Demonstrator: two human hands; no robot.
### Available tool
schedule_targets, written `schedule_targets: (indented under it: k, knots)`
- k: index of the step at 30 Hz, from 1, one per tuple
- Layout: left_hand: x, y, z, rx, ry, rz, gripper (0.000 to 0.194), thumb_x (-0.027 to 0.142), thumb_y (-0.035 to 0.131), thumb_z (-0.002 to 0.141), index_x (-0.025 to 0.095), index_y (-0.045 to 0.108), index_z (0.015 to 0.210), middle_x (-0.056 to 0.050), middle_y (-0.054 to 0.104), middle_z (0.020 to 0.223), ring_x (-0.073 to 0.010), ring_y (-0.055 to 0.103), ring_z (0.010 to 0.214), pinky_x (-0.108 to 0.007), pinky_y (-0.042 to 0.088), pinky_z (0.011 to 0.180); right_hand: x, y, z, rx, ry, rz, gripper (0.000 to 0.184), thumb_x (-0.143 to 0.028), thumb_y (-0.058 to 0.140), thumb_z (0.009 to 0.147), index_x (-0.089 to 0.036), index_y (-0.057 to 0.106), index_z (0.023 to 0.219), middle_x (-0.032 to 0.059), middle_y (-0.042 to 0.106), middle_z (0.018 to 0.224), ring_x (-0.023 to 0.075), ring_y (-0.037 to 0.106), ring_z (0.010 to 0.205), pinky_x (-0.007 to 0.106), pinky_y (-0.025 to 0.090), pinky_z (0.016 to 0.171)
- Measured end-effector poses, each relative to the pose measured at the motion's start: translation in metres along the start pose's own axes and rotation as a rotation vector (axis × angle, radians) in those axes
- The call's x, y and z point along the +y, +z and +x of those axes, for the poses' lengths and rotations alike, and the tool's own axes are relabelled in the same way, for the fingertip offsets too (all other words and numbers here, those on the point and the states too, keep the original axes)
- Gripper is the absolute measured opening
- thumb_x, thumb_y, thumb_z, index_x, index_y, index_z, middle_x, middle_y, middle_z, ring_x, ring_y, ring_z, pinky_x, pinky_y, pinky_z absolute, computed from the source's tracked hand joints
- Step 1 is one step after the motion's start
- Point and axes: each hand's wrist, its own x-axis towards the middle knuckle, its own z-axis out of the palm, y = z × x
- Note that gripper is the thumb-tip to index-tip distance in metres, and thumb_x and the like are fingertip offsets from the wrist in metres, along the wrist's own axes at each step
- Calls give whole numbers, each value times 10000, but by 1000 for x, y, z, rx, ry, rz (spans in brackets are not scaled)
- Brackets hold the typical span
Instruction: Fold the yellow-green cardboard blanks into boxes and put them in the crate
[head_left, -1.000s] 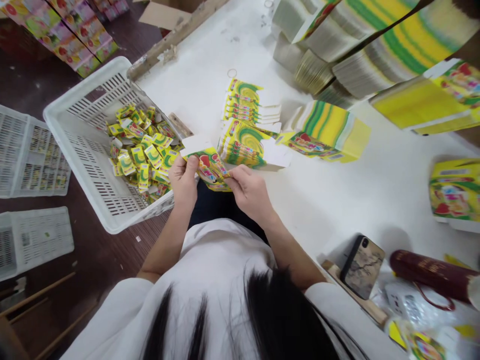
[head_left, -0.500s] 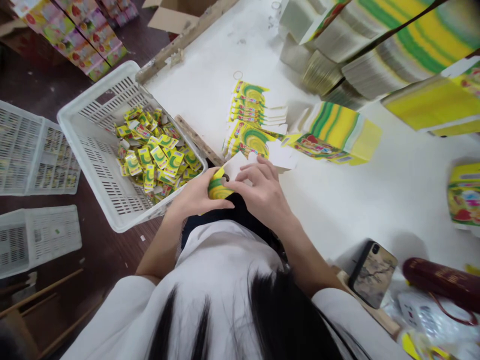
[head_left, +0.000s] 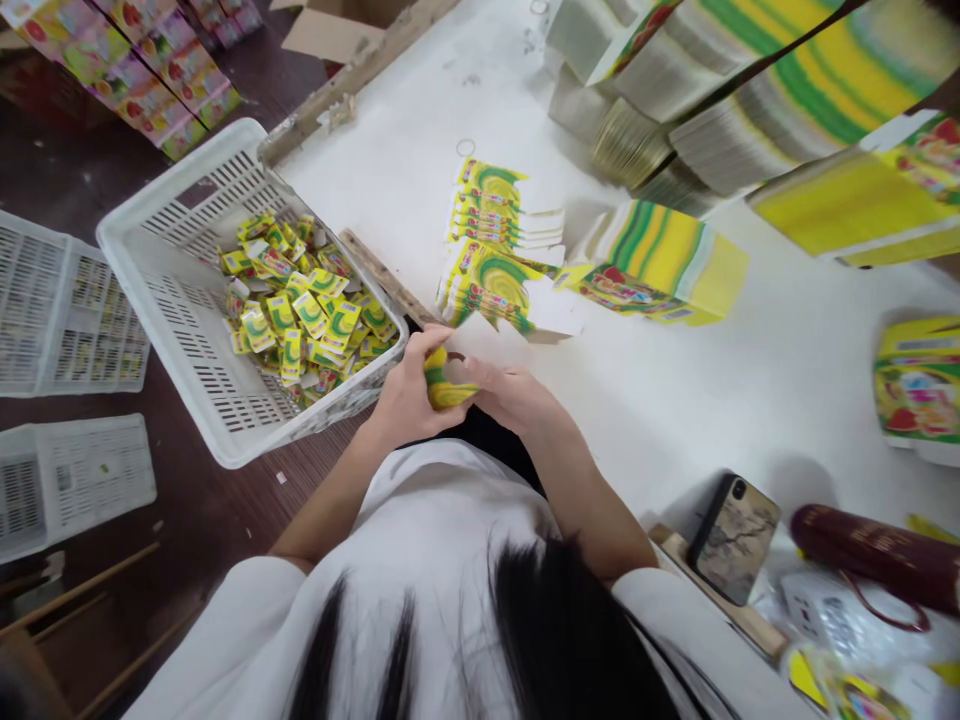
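Note:
A small yellow and green carton [head_left: 444, 385] is pinched between both hands at the near edge of the white table [head_left: 675, 400]. My left hand [head_left: 409, 395] grips its left side and my right hand [head_left: 510, 395] closes on its right side. Just beyond lie stacks of flat printed carton blanks [head_left: 495, 270]. To the left, a white slotted basket [head_left: 172, 300] holds several folded small cartons [head_left: 307, 310].
Tall piles of flat printed blanks [head_left: 750, 90] fill the far right of the table. A phone [head_left: 733, 538] and a dark red cylinder [head_left: 870, 560] lie near right. More white baskets [head_left: 60, 320] stand on the dark floor at left.
The flat blank held up in both hands a second ago has been folded down into a compact little carton, and the hands have drawn closer to the body.

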Motion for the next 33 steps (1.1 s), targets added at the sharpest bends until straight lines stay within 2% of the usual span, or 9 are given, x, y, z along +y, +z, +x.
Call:
schedule_targets:
  k: [4, 9, 12, 15, 19, 22, 25, 29, 33]
  knots:
    - [1, 5, -2, 10, 44, 44, 722, 200, 710, 717, 255, 366, 1349, -67, 590, 1198, -232, 627, 1078, -363, 516, 917, -1, -7, 2, -114, 60, -57, 699, -647, 689, 799, -288, 556, 1383, 59, 630, 1393, 256, 616, 1250, 430, 529, 1048]
    - [-2, 1, 0, -77, -110, 12, 615, 227, 695, 683, 267, 383, 1211, -27, 597, 1068, -186, 651, 868, -316, 515, 750, 11, -12, -2, -36, -187, -388, 855, -778, 425, 879, -250, 341, 1546, 109, 480, 1545, 269, 530, 1368, 434, 533, 1053]
    - [-7, 2, 2, -130, -169, -3, 699, 253, 698, 687, 247, 324, 1277, -56, 580, 1106, -198, 659, 875, -333, 522, 747, 10, -9, -7, 29, -367, -722, 670, -496, 517, 959, -241, 352, 1556, 96, 408, 1597, 252, 413, 1463, 449, 422, 1165]
    - [-10, 7, 4, -64, -173, 17, 863, 262, 747, 683, 207, 229, 1371, -145, 515, 1266, -251, 635, 1063, -383, 536, 856, 10, -7, -9, 152, -467, -946, 511, -200, 435, 966, -263, 512, 1468, 63, 485, 1548, 220, 452, 1438, 453, 367, 1206]
    - [-7, 4, 4, -22, -230, 173, 674, 289, 781, 702, 201, 408, 1258, -119, 559, 1197, -268, 603, 1098, -416, 523, 918, 14, -17, -7, 360, -531, -937, 489, -208, 489, 960, -270, 544, 1441, 72, 553, 1491, 224, 488, 1412, 451, 409, 1175]
    - [-4, -6, 3, -8, -217, 199, 508, 340, 774, 743, 200, 510, 1153, -76, 623, 1073, -234, 634, 998, -375, 530, 876, 12, -28, -9, 241, -533, -1008, 403, -249, 572, 944, -255, 640, 1341, 102, 478, 1550, 253, 484, 1415, 446, 448, 1133]
    - [-3, -17, 6, -38, -203, 194, 517, 352, 807, 712, 213, 562, 1146, -59, 659, 1061, -226, 654, 986, -361, 530, 877, 0, -39, -15, 108, -478, -1092, 299, -246, 584, 943, -251, 723, 1207, 110, 483, 1545, 257, 494, 1407, 455, 456, 1117]
    - [-1, -24, 12, -103, -179, 184, 558, 364, 836, 673, 230, 595, 1159, -52, 675, 1077, -233, 663, 1004, -360, 532, 894, -14, -49, -18, -39, -437, -1085, 331, -248, 683, 881, -279, 725, 1208, 98, 557, 1482, 270, 460, 1433, 498, 441, 1126]
    - [1, -23, 16, -78, -149, 229, 536, 358, 807, 699, 222, 590, 1170, -61, 666, 1069, -237, 659, 995, -361, 532, 884, -6, -43, -13, 124, -498, -959, 267, -239, 734, 846, -293, 772, 1105, 95, 608, 1428, 275, 546, 1360, 493, 455, 1115]
